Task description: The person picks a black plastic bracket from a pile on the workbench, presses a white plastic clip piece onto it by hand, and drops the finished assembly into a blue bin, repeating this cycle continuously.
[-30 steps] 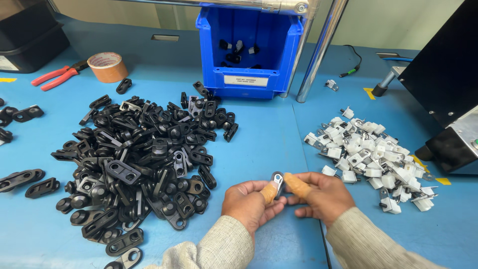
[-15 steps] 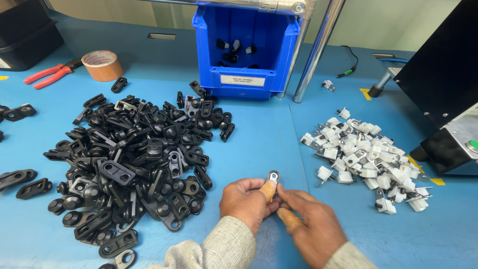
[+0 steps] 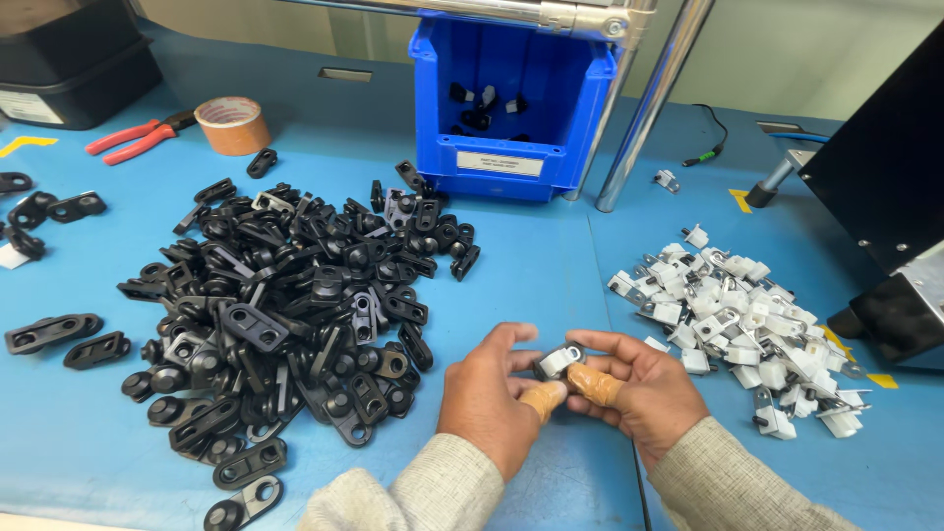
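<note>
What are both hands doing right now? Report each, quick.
Left hand: closed on the small white and black clip part, pinched with thumb and fingers.
Right hand: closed on the same clip part from the other side.

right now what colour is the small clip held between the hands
White with a metal part, pinched between both hands: the small clip shows best in the head view.

Blue table point(image 3: 551, 285), black parts heap point(image 3: 295, 305), white clips pile point(image 3: 737, 324), blue bin point(image 3: 511, 98), tape roll point(image 3: 233, 125), red pliers point(image 3: 138, 138)
</note>
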`<state>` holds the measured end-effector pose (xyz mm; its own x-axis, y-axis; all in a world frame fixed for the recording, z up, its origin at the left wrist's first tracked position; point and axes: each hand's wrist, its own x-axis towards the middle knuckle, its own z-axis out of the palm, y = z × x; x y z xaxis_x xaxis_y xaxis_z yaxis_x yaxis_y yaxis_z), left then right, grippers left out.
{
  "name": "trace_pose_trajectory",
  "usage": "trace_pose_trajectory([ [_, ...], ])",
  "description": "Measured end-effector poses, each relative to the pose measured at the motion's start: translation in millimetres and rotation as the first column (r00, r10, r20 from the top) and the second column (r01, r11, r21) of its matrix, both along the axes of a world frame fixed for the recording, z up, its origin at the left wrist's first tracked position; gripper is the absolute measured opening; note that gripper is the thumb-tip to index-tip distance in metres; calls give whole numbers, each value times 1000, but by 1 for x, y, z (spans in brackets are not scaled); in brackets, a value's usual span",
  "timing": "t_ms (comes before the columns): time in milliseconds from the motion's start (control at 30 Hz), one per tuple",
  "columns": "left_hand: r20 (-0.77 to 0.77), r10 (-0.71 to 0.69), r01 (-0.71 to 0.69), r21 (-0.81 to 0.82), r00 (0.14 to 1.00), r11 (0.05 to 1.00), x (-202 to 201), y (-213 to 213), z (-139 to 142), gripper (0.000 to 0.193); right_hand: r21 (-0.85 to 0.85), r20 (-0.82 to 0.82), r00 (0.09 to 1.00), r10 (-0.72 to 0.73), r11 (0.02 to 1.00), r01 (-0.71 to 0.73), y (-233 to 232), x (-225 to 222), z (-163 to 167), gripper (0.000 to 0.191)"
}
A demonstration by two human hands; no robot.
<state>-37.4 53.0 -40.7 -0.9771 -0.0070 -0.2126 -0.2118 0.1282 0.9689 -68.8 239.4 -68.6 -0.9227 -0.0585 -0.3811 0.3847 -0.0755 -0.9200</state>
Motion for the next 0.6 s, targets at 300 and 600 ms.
trace_pose_trajectory([
  [300,-181,-179,87,-426,967,900,3,-33,-11,37,51,268,931,248,961,-270,-14,-17,23,37],
  [600,175,-33,83,-288,984,954,1,-63,27,31,272,-299,953,54,962,31,-27,-88,106,47],
])
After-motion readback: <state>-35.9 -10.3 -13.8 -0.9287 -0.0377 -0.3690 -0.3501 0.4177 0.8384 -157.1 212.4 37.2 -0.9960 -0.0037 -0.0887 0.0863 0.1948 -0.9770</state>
